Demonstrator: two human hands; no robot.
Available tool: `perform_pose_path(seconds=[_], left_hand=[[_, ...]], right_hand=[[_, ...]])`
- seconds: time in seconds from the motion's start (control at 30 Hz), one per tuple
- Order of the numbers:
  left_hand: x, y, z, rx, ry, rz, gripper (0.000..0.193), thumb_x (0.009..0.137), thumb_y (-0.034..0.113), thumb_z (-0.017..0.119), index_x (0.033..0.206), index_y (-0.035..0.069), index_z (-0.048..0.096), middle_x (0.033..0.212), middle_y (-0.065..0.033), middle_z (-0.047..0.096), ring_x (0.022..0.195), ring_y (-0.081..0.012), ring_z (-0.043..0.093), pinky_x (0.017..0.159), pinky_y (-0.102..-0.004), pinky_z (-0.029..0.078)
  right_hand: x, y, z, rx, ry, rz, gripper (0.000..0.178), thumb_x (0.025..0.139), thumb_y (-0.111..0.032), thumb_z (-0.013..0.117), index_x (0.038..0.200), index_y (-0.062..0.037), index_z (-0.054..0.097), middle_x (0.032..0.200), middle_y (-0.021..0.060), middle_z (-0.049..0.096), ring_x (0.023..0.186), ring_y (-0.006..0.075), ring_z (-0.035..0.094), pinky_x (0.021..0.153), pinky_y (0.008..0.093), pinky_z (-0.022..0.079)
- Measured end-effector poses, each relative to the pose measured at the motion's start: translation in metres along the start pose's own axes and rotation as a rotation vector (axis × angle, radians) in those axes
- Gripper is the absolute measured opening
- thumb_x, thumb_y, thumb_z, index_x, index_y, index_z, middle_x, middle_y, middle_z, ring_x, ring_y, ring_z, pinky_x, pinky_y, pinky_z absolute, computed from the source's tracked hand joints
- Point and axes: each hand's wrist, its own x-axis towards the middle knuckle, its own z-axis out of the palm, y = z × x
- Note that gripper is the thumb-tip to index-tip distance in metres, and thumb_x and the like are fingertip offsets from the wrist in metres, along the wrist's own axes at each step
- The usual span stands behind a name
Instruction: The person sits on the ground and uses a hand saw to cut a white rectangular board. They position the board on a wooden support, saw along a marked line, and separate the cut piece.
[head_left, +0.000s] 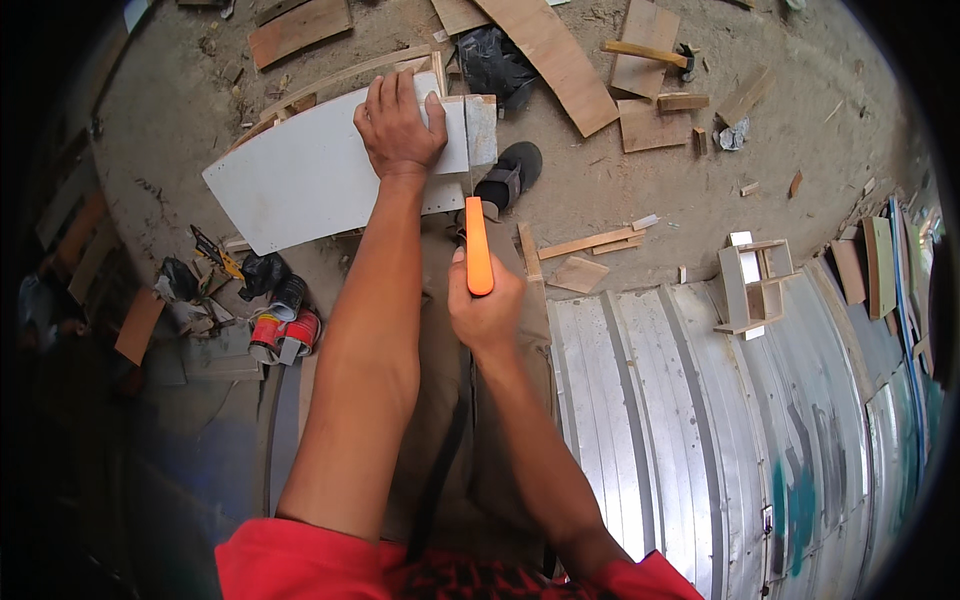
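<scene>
My right hand (487,306) is closed around the orange handle of a handsaw (478,240). Its thin blade, seen almost edge-on, points away from me toward the right end of a white board (300,170). Pressed down on that board, my left hand (400,130) curls its fingertips over the far edge, thumb apart. Pale wooden strips (350,62) run along the board's far side. A whitish block (481,130) sticks out past its right end, close to the blade. What supports the board is mostly hidden.
A sandaled foot (512,175) stands just right of the block. Farther off lie a hammer (645,52), a long plywood strip (555,65) and a black plastic bag (495,65). Red cans (285,335) sit at left. A small wooden frame (752,285) rests on corrugated metal sheeting (660,400) at right.
</scene>
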Motion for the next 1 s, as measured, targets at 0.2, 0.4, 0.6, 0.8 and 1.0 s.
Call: perform_pose_path(seconds=[0.2, 0.4, 0.6, 0.8, 1.0], left_hand=[[0.001, -0.002, 0.005, 0.024, -0.003, 0.02, 0.049, 0.088, 0.037, 0.056, 0.128, 0.009, 0.059, 0.13, -0.0077, 0.059, 0.129, -0.0267, 0.049, 0.104, -0.0446, 0.031], [0.0, -0.005, 0.003, 0.02, 0.024, 0.004, 0.049, 0.089, 0.036, 0.055, 0.129, 0.008, 0.059, 0.13, -0.0077, 0.06, 0.129, -0.0265, 0.049, 0.105, -0.0446, 0.03], [0.003, 0.0, 0.008, -0.011, 0.023, 0.046, 0.049, 0.088, 0.036, 0.056, 0.128, 0.007, 0.059, 0.128, -0.0078, 0.06, 0.128, -0.0266, 0.049, 0.104, -0.0448, 0.031], [0.003, -0.004, 0.007, 0.013, 0.023, 0.027, 0.048, 0.089, 0.037, 0.055, 0.127, 0.007, 0.059, 0.128, -0.0076, 0.061, 0.128, -0.0257, 0.049, 0.103, -0.0454, 0.031], [0.0, -0.005, 0.006, 0.02, 0.013, 0.014, 0.049, 0.09, 0.039, 0.054, 0.127, 0.007, 0.059, 0.129, -0.0077, 0.06, 0.129, -0.0255, 0.048, 0.104, -0.0469, 0.031]], right_hand=[[-0.001, -0.026, -0.021, -0.001, -0.02, 0.092, 0.016, 0.091, -0.013, 0.065, 0.088, 0.0031, 0.064, 0.065, 0.0163, 0.063, 0.056, 0.0247, 0.063, 0.055, 0.0348, 0.047], [-0.117, -0.045, -0.07, -0.069, -0.056, 0.093, 0.008, 0.088, -0.007, 0.067, 0.09, 0.0009, 0.068, 0.067, 0.013, 0.065, 0.058, 0.0226, 0.068, 0.058, 0.0332, 0.052], [0.005, -0.024, -0.019, 0.048, -0.064, 0.116, 0.009, 0.086, -0.006, 0.064, 0.085, 0.0023, 0.065, 0.065, 0.0131, 0.063, 0.059, 0.0203, 0.065, 0.058, 0.0332, 0.049], [0.005, -0.007, -0.017, 0.091, -0.039, 0.038, 0.013, 0.086, -0.009, 0.065, 0.087, 0.0043, 0.064, 0.068, 0.0164, 0.064, 0.061, 0.0267, 0.065, 0.06, 0.0364, 0.048], [0.003, -0.017, -0.024, 0.029, -0.034, 0.059, 0.02, 0.091, -0.015, 0.065, 0.088, 0.0049, 0.063, 0.069, 0.0163, 0.063, 0.061, 0.0214, 0.062, 0.059, 0.0359, 0.047]])
